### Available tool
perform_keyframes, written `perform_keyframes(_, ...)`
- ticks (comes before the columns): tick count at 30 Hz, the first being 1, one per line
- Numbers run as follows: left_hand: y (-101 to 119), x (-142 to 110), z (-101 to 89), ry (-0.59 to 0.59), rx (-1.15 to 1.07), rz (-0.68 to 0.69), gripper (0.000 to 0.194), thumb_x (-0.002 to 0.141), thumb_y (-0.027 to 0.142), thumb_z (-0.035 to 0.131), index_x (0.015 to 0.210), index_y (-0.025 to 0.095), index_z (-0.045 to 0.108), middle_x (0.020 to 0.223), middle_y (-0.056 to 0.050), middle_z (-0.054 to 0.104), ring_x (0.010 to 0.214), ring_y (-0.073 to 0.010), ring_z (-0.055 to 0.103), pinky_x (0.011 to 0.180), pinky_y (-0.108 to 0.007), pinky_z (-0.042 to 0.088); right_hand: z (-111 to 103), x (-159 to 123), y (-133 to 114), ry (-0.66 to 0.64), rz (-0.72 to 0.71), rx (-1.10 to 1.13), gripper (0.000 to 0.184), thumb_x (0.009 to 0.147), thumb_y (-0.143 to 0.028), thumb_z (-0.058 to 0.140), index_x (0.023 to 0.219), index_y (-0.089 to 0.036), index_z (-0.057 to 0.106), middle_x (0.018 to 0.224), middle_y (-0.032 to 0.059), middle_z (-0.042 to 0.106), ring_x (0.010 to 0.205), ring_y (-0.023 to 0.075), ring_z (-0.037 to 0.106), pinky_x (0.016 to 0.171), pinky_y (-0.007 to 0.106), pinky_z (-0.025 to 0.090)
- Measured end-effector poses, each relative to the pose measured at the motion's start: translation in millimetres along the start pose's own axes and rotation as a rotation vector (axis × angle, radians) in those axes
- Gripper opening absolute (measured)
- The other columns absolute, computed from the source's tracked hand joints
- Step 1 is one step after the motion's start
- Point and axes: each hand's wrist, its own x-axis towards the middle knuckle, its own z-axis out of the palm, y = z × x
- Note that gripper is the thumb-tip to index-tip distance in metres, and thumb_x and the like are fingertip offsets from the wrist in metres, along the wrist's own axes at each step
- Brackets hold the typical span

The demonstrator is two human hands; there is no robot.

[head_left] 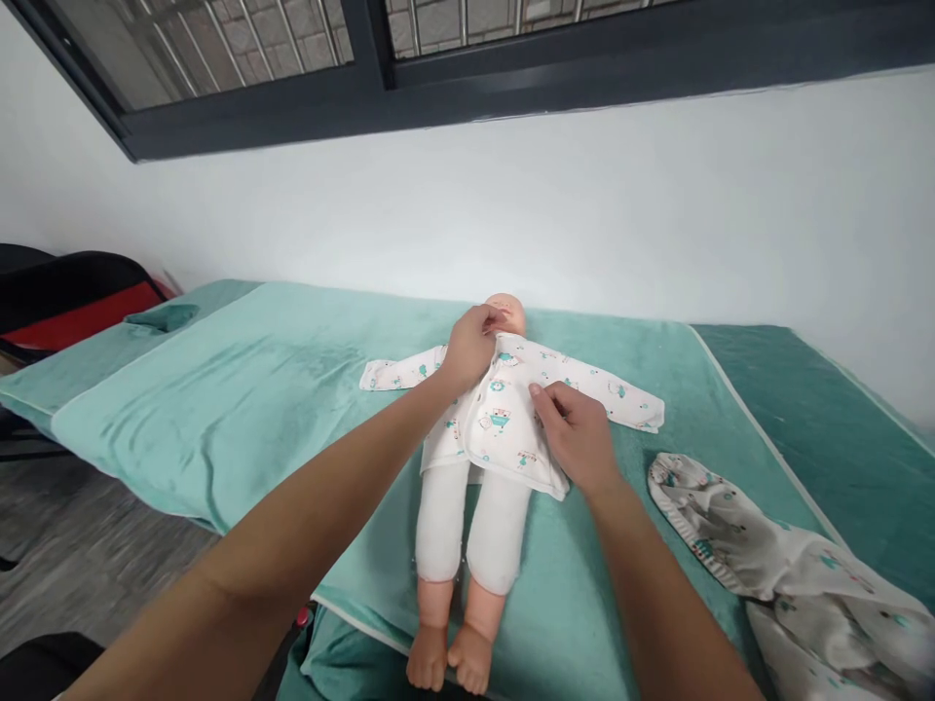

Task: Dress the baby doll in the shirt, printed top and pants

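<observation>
A baby doll [436, 643] lies on its back on a green towel-like cover, its head toward the wall and its bare feet toward me. It wears a white printed baby jacket [504, 428] with both sleeves spread out. My left hand [471, 343] is at the jacket's collar, just under the doll's chin, with its fingers bent together; the fingertips are partly hidden. My right hand [577, 428] pinches the jacket's front on the right side of the chest. White cloth covers the doll's legs down to the shins.
Printed baby trousers [774, 555] lie crumpled at the right on the green cover [241, 389]. A white wall with a dark window frame [380, 78] rises behind. A black and red bag [80, 302] stands at the far left, above a grey floor.
</observation>
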Motion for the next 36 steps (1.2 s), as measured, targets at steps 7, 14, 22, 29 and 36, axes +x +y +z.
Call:
perform_keyframes(7,-4.5,-89.1,-28.5,0.187,-0.052,-0.115,0.025,0.092,0.024,0.05,0.116,0.024,0.058,0.128,-0.006,0.063,0.118,-0.0178,0.061,0.106,-0.036,0.048,0.1,-11.3,16.4,-0.101,0.092,-0.183,0.053,0.1,-0.059,0.04,0.062,-0.022,0.041,0.057,-0.0011,0.051,0.059,0.0162,0.045,0.061,0.031,0.03)
perform_keyframes(14,-33.4,-206.4,-70.9,0.046,-0.079,-0.165,0.038,0.088,0.021,0.052,0.126,0.027,0.055,0.127,-0.007,0.063,0.116,-0.0204,0.062,0.105,-0.04,0.051,-12.1,-72.6,21.6,-0.171,0.025,0.002,0.032,0.098,-0.05,0.054,0.107,-0.02,0.062,0.103,0.0064,0.068,0.092,0.0214,0.061,0.082,0.034,0.047)
perform_keyframes(22,-33.4,-209.5,-67.7,-0.013,0.107,-0.15,0.033,0.086,0.023,0.057,0.119,0.024,0.058,0.114,-0.006,0.065,0.109,-0.021,0.062,0.1,-0.04,0.05,-9.4,-102.9,14.1,-0.053,0.049,-0.15,0.02,0.096,-0.039,0.056,0.09,-0.021,0.062,0.085,0.0028,0.062,0.076,0.018,0.056,0.07,0.031,0.043)
perform_keyframes(29,-34.3,-213.6,-67.0,0.236,0.266,-0.128,0.009,0.086,0.016,0.048,0.086,0.022,0.055,0.08,0.0,0.059,0.075,-0.0171,0.056,0.07,-0.03,0.046,-11.3,-109.2,18.8,0.103,0.05,-0.336,0.023,0.095,-0.032,0.051,0.075,-0.021,0.058,0.085,0.0057,0.064,0.081,0.0218,0.056,0.073,0.036,0.043)
perform_keyframes(36,-40.6,-216.4,-65.9,0.266,0.324,0.036,0.024,0.09,0.021,0.052,0.112,0.022,0.062,0.112,-0.008,0.061,0.106,-0.0226,0.06,0.092,-0.039,0.052,-7.6,-116.7,18.2,0.167,-0.028,-0.313,0.029,0.093,-0.024,0.054,0.121,-0.018,0.059,0.128,0.0157,0.06,0.12,0.029,0.056,0.099,0.05,0.048)
